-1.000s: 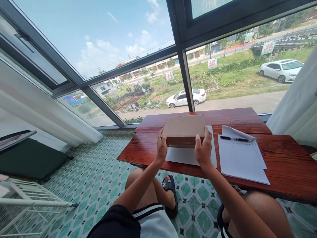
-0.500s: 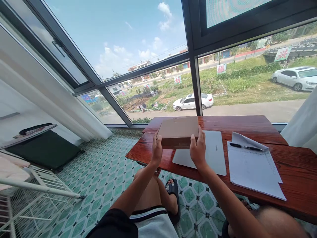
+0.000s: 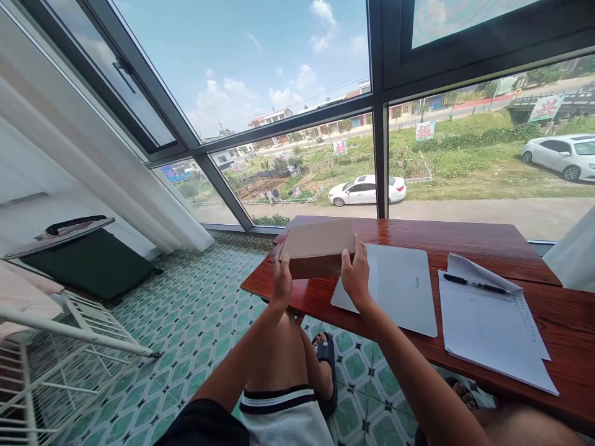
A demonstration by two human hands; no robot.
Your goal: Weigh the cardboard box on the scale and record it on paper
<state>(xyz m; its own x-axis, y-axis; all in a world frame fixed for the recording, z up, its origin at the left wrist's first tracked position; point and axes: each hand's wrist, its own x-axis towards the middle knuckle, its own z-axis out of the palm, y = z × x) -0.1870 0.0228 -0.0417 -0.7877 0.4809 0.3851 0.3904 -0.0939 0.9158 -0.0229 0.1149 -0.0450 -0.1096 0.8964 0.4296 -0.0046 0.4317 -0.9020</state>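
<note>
Held a flat, rectangular, brown cardboard box [image 3: 318, 240] between the bare left hand [image 3: 282, 282] and the bare right hand [image 3: 356, 274]. Set thumbs and fingers only far enough apart to clasp the two ends of the box. Pressed the left thumb to the near face by the left corner and laid the left fingers along the left end; pressed the right thumb to the near face by the right corner and laid the right fingers along the right end. Had the box directly between the two sets of fingers, over the left part of a glossy, dark red-brown wooden table [image 3: 446, 234]. Could not tell of any contact between its underside and the wood. Found, just right of the right fingers, a thin, closed, silver-grey laptop [image 3: 395, 285] with small dark lettering. Saw, farther right of those fingers, a stack of white paper sheets [image 3: 488, 334] with a curled far edge and a slim black pen [image 3: 477, 284] lying across it. Noted, well beyond the fingertips, a dark grey window frame [image 3: 382, 155] and a white car [image 3: 360, 192] outside. Saw, well left of the left fingers, a white metal rack [image 3: 88, 335] and, below both hands, a green-and-white patterned tile floor [image 3: 199, 310].
</note>
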